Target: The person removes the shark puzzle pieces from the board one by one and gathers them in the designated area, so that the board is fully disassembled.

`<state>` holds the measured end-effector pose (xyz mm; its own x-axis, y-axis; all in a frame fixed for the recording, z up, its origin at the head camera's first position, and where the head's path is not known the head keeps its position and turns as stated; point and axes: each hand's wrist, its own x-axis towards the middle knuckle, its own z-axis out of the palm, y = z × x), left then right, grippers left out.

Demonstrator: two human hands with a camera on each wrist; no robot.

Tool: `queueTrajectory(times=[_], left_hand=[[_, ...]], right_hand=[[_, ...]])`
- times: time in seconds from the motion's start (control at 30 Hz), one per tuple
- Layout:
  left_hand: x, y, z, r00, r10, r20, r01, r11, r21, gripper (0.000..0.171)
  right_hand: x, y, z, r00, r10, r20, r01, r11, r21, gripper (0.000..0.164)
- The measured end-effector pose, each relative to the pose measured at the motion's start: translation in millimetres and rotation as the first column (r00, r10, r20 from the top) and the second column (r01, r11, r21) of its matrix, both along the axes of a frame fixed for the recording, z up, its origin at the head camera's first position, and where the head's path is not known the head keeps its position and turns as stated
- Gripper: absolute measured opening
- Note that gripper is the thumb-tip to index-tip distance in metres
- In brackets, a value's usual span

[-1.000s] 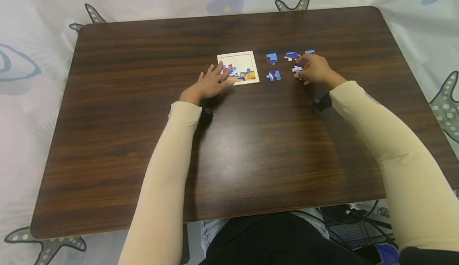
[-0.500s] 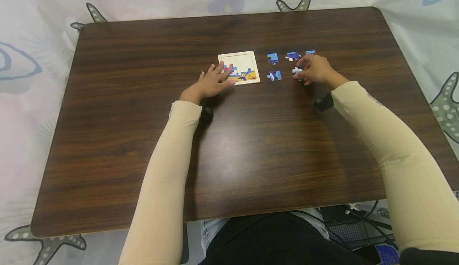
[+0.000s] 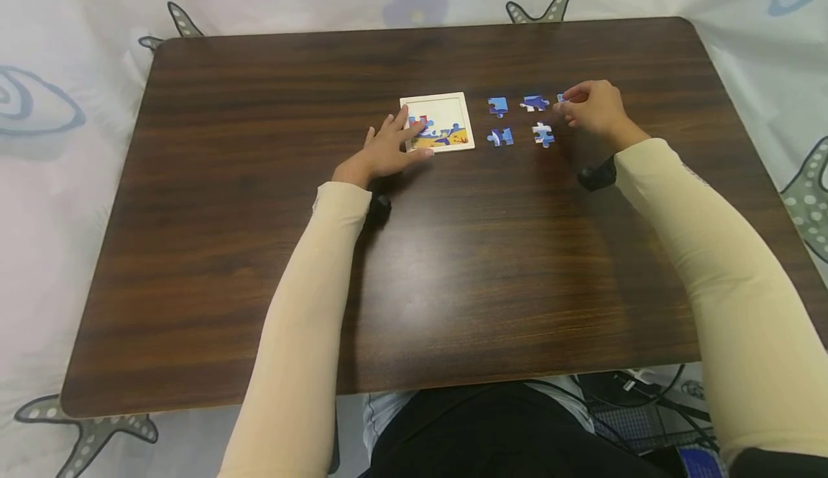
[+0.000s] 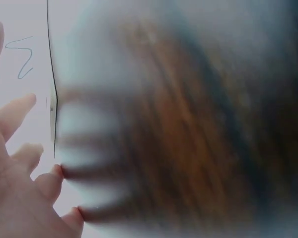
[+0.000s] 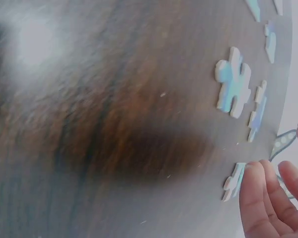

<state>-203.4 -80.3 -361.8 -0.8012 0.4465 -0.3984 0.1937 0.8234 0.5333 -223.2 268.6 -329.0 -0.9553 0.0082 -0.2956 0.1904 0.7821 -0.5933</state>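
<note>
A: State the condition at the left of the worktop [image 3: 194, 248].

B: The left sleeve [image 3: 297, 305] extends from the left hand [image 3: 384, 153] toward 7 o'clock. The left hand is spread wide and grips nothing; its fingers lie across the left rim of the puzzle frame [image 3: 446, 109], its thumb at the 7 o'clock edge.

A: Specify the frame.

B: Cream, lying flat near 12 o'clock on the worktop. Joined pieces [image 3: 456, 135] fill it from 4 round to 9 o'clock, partly covered by the fingers. Bare board shows at 12 to 2 o'clock.

A: List the loose pieces.

B: Five, lying apart toward the frame's 3 o'clock side. Nearest the frame: the upper-left piece [image 3: 497, 106], with the lower-left piece [image 3: 501, 136] at its 6 o'clock. Next: the upper-middle piece [image 3: 535, 103], with the lower-right piece [image 3: 545, 134] near its 6 o'clock. Last: the upper-right piece [image 5: 232, 183], at the upper-middle piece's 3 o'clock.

A: And the right hand [image 3: 598, 108]?

B: Fingertips at the upper-right piece, partly covering it. Whether they pinch it cannot be told. The right sleeve [image 3: 711, 269] runs toward 5 o'clock.
</note>
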Motion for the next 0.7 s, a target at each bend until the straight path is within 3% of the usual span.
queueTrajectory(times=[0.27, 0.7], left_hand=[[-0.9, 1, 0.5, 1.000, -0.003, 0.014, 0.003, 1.000, -0.012, 0.073], [0.1, 1, 1.5, 0.999, 0.017, 0.030, -0.016, 1.000, -0.025, 0.080]], right_hand=[[-4.7, -11, 8.4, 0.999, -0.052, -0.017, 0.051, 0.998, -0.035, 0.051], [-20.4, -61, 23.4, 0.997, 0.025, -0.079, -0.027, 0.999, -0.023, 0.048]])
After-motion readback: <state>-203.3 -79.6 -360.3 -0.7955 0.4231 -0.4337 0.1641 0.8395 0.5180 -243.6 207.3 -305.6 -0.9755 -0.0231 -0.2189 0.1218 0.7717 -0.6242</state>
